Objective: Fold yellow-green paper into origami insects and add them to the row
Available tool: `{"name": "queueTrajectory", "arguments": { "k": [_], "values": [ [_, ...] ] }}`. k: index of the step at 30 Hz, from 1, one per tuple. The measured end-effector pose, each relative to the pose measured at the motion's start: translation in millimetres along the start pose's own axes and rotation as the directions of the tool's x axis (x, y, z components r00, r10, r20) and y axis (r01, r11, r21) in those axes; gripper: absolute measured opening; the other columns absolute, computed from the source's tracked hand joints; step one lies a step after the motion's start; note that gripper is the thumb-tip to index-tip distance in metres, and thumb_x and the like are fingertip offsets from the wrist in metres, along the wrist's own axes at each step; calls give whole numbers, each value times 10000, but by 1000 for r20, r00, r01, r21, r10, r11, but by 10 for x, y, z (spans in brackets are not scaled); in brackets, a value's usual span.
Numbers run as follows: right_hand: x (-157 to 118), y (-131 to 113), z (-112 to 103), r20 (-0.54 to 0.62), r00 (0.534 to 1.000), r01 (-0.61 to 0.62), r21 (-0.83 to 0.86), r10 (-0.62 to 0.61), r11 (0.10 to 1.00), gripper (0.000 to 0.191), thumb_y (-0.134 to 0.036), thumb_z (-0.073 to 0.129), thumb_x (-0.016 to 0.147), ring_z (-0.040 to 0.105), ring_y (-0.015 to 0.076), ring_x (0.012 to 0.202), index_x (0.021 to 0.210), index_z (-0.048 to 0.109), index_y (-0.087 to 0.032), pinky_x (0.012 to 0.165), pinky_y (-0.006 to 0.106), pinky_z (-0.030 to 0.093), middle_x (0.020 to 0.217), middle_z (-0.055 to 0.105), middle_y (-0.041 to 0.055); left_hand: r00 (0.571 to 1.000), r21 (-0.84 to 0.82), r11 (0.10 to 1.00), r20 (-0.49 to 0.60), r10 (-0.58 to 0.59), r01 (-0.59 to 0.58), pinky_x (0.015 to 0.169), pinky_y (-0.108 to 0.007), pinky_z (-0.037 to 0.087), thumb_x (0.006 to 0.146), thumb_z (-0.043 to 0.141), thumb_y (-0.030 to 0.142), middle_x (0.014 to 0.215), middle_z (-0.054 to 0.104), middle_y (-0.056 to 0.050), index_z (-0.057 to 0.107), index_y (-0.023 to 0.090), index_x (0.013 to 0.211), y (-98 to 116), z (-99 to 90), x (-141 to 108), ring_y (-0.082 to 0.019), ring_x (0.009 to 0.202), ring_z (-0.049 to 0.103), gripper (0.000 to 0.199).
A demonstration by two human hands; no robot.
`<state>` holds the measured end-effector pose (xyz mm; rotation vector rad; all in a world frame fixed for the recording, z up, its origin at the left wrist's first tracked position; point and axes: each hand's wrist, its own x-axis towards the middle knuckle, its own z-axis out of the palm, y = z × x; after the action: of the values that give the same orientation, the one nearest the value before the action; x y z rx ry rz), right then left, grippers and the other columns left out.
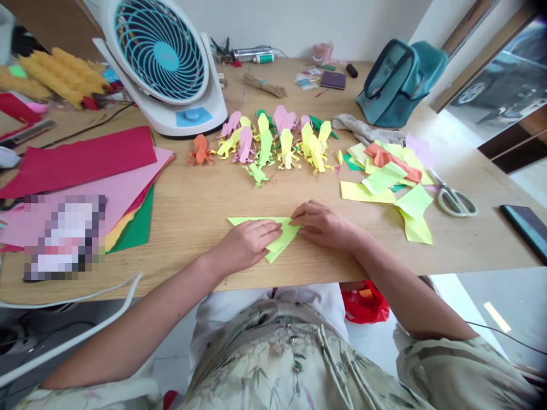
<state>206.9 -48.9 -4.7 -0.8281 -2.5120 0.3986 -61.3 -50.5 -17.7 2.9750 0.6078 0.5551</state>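
"Where's the green paper (pixel 277 249), and how's the grip?"
"Folded on the table (pixel 188 228), nearer me than the paper figures (pixel 287 149)! My left hand (pixel 248 244) lies open across it; my right hand (pixel 325 225) touches its corner, pinching or not, I can't tell."

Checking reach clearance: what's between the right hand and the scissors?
Head view: bare tabletop beside the right hand, then loose yellow-green paper just short of the scissors.
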Motion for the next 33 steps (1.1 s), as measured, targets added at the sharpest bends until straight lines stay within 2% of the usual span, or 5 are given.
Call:
{"name": "queueTrajectory", "arguments": {
  "k": [11,17,22,29,33],
  "values": [
    [-208,53,-77,19,1000,-5,-201,9,980,239,-175,447,982,580,209,882,1078,666,-187,818,381,464,1044,676,106,999,10,999,15,-46,46,1016,-416,509,789,533,56,1275,649,-130,579,134,1261,60,-38,8,-264,1197,598,481],
    [-327,121,-123,-98,987,-134,-81,126,988,228,-215,516,953,595,230,927,1139,646,-228,822,397,515,1017,636,109,990,92,986,10,-141,140,968,-420,538,873,577,157,1190,670,-148,618,130,1147,240,-15,106,-275,1125,629,278],
    [-214,59,-89,-54,994,-93,-4,93,996,248,-226,584,916,591,240,961,1161,627,-228,848,412,514,1054,637,111,977,96,974,-75,-199,205,979,-383,544,964,506,233,1154,689,-132,637,136,1107,330,27,142,-239,1114,645,217],
    [-84,61,-12,-7,998,-58,40,58,998,148,-199,536,940,581,221,899,1013,664,-206,812,384,506,979,620,106,957,-74,962,-105,-271,265,952,-386,551,968,508,232,1127,673,-128,658,136,1096,307,-24,114,-230,1092,626,219],
    [-87,139,-24,-1,999,-34,65,34,997,133,-187,544,934,571,216,890,994,661,-206,794,367,503,970,611,101,940,-185,929,-62,-336,320,815,-334,550,958,525,221,981,659,-99,680,143,1036,298,-99,91,-204,954,607,191]
  ]
}}
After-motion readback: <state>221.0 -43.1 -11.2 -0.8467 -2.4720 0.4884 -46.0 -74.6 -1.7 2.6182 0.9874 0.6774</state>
